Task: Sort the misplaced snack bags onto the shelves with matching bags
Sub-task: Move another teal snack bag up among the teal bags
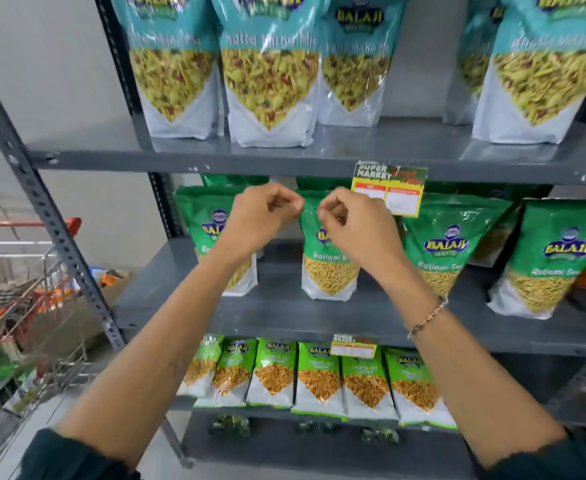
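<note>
Green Ratlami Sev bag [329, 261]: stands upright on middle shelf [284, 317], long axis vertical, printed front toward camera, top edge up | left hand [262, 216]: fingers curled, pinching bag's top left corner | right hand [350, 225]: fingers curled at bag's top edge; actual grip cannot be told | matching green bags either side.

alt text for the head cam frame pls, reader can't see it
Left hand and right hand pinch the top corners of a dark green snack bag standing on the middle shelf among matching bags. Teal bags stand above, light green bags below.
</note>
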The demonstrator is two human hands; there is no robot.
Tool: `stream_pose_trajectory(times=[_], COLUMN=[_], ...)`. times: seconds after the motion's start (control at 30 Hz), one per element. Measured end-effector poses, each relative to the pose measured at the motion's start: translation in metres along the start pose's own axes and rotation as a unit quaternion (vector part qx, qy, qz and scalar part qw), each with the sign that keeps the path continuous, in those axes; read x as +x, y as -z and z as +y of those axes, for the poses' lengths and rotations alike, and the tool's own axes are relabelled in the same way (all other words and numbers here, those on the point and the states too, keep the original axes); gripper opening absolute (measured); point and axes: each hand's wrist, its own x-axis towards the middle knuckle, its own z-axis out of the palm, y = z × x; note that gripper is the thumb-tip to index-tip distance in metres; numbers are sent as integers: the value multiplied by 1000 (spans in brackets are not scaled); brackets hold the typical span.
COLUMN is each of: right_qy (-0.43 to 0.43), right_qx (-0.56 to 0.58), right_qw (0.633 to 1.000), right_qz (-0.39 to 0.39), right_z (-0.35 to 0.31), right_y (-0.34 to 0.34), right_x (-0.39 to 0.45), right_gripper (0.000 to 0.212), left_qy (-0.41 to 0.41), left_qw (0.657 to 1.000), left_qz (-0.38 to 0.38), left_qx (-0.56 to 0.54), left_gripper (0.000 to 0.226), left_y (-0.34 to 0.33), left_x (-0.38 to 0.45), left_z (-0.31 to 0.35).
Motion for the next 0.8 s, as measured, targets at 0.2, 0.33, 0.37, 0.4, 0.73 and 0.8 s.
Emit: stream_pose_trajectory(times=[0.2, 0.33, 0.37, 0.4, 0.73, 0.8], right_qy=[29, -46, -67, -82, -120, -139], right_qx=[171, 209, 220, 229, 272, 289], right_qw=[981, 977, 973, 968, 953, 946], right_qz=[88, -5, -36, -63, -52, -45], right_z=[-30, -25, -25, -25, -9, -1], right_y=[35, 26, 23, 21, 2, 9], right_x=[79, 125, 133, 140, 172, 177], right_gripper=[13, 49, 61, 71, 76, 72], left_qy=[-71, 4, 24, 36, 67, 72], left_qw=[975, 979, 982, 984, 984, 984], left_qz=[206, 196, 178, 162, 73, 58], left_qx=[40, 52, 58, 67, 148, 152], left_gripper=[36, 65, 68, 69, 61, 52], left_y=[43, 65, 70, 73, 66, 61], left_x=[41, 81, 89, 96, 117, 125], left_z=[41, 25, 20, 15, 12, 12])
